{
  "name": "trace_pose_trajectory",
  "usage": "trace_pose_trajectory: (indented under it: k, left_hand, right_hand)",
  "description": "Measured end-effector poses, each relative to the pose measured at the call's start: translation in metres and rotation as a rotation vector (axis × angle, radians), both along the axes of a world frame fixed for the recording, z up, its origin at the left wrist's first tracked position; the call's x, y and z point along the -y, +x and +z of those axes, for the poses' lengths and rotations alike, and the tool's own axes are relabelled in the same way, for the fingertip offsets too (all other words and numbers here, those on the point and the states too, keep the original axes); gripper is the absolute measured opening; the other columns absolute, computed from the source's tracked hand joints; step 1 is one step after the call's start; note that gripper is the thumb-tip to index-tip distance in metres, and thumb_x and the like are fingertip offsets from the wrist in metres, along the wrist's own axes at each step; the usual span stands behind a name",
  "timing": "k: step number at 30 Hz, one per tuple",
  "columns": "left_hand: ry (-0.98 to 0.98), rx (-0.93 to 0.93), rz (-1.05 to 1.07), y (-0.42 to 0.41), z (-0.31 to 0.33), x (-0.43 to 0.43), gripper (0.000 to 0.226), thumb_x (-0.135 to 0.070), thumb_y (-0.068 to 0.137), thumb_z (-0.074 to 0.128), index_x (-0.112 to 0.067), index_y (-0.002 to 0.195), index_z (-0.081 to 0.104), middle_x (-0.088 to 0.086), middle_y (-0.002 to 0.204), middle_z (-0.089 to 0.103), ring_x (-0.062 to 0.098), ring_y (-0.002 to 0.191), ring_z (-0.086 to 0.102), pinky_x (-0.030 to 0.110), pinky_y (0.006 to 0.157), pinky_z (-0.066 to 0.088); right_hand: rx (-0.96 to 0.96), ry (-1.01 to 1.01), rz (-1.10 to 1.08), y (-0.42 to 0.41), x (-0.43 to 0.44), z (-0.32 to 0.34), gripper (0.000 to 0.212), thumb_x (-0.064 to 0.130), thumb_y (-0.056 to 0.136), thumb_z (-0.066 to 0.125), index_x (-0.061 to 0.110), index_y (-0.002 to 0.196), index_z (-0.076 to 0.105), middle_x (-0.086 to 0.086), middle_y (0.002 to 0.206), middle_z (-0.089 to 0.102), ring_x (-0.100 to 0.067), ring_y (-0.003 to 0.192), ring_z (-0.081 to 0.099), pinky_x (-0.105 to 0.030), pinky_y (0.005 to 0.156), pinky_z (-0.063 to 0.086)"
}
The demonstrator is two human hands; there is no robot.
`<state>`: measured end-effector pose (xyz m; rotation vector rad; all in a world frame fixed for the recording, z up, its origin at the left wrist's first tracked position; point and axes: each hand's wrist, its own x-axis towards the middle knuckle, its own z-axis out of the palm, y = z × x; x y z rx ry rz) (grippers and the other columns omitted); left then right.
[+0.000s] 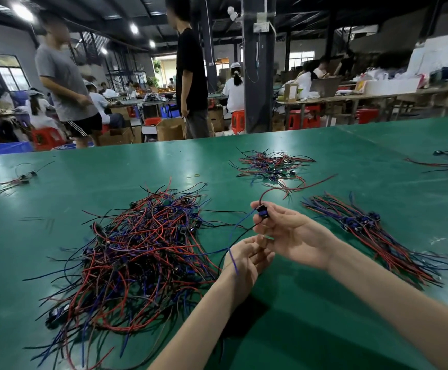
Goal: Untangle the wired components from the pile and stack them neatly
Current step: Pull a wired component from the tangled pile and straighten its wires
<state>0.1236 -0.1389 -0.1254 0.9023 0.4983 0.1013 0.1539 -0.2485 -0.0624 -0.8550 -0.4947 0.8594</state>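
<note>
Blue component [262,211] pinched in right hand [292,237]; left hand [247,259] just below grips its black wire [240,236]. Pile [137,252] lies left of the grip, stack [370,231] right.

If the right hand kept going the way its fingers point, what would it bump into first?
Probably the big tangled pile: the right hand, pinching a small component, points left toward its far side, though, held raised, it may pass above.
</note>
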Motion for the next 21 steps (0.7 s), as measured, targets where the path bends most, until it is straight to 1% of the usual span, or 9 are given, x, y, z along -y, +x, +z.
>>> trace_pose_trajectory:
  k: [4,6,7,9,13,15,17,19,21]
  left_hand:
    - [-0.061,0.046,-0.048,-0.003,0.002,-0.007,0.022,0.005,0.098,0.034,-0.004,0.086,0.05,0.01,0.058,0.063,0.015,0.042,0.061,0.021,0.045,0.053]
    - [-0.062,0.077,-0.082,-0.008,0.004,-0.007,0.02,0.005,0.097,0.035,-0.001,0.09,0.053,0.013,0.07,0.064,0.015,0.048,0.063,0.021,0.049,0.054]
    - [-0.055,0.085,-0.096,-0.009,0.004,-0.007,0.02,0.005,0.097,0.035,0.0,0.093,0.053,0.014,0.075,0.063,0.015,0.05,0.064,0.022,0.05,0.054]
    - [-0.051,0.082,-0.098,-0.01,0.005,-0.008,0.02,0.006,0.097,0.035,0.001,0.095,0.054,0.014,0.078,0.062,0.016,0.054,0.064,0.022,0.052,0.055]
    - [-0.041,0.063,-0.098,-0.009,0.007,-0.009,0.02,0.005,0.097,0.036,-0.001,0.093,0.055,0.014,0.077,0.063,0.018,0.06,0.062,0.023,0.052,0.054]
    - [-0.046,0.056,-0.095,-0.01,0.007,-0.008,0.021,0.005,0.097,0.036,-0.002,0.091,0.056,0.011,0.071,0.063,0.017,0.06,0.061,0.023,0.053,0.055]
    - [-0.051,0.05,-0.09,-0.01,0.007,-0.008,0.022,0.005,0.097,0.035,-0.002,0.095,0.056,0.01,0.072,0.061,0.017,0.06,0.06,0.022,0.052,0.054]
    - [-0.066,0.048,-0.089,-0.009,0.008,-0.008,0.022,0.006,0.096,0.034,-0.001,0.1,0.055,0.011,0.076,0.058,0.016,0.056,0.06,0.022,0.051,0.054]
    - [-0.075,0.049,-0.092,-0.009,0.009,-0.007,0.023,0.007,0.096,0.033,0.001,0.103,0.054,0.012,0.078,0.057,0.014,0.052,0.061,0.022,0.05,0.054]
  right_hand:
    - [-0.069,0.123,0.018,0.005,0.001,0.01,0.028,0.013,0.085,0.051,0.007,0.1,0.074,-0.006,0.079,0.066,-0.014,0.065,0.061,-0.025,0.066,0.055]
    - [-0.095,0.166,0.073,0.008,0.003,0.016,0.029,0.011,0.081,0.065,0.001,0.107,0.07,-0.008,0.078,0.064,-0.014,0.062,0.057,-0.024,0.063,0.053]
    - [-0.093,0.166,0.113,0.01,0.003,0.019,0.037,0.01,0.076,0.07,-0.001,0.111,0.068,-0.009,0.078,0.063,-0.013,0.061,0.055,-0.023,0.061,0.052]
    - [-0.08,0.139,0.173,0.013,0.005,0.023,0.044,0.01,0.074,0.074,-0.003,0.116,0.065,-0.008,0.076,0.06,-0.01,0.059,0.049,-0.022,0.057,0.049]
    - [-0.07,0.097,0.211,0.015,0.004,0.022,0.043,0.014,0.07,0.081,-0.002,0.108,0.068,-0.006,0.071,0.055,-0.011,0.057,0.05,-0.022,0.053,0.048]
    - [-0.041,0.07,0.201,0.014,0.003,0.018,0.035,0.018,0.076,0.076,0.001,0.106,0.07,-0.004,0.071,0.055,-0.013,0.06,0.053,-0.024,0.055,0.048]
    - [-0.018,0.019,0.157,0.014,0.0,0.015,0.027,0.021,0.086,0.062,0.005,0.105,0.071,-0.003,0.071,0.054,-0.013,0.062,0.052,-0.024,0.057,0.048]
    - [-0.035,-0.029,0.111,0.014,-0.001,0.012,0.031,0.021,0.087,0.051,0.007,0.104,0.073,-0.003,0.068,0.055,-0.012,0.06,0.051,-0.022,0.055,0.048]
    - [-0.067,-0.043,0.1,0.016,0.0,0.01,0.032,0.018,0.086,0.048,0.007,0.103,0.073,-0.003,0.065,0.058,-0.01,0.055,0.053,-0.021,0.05,0.048]
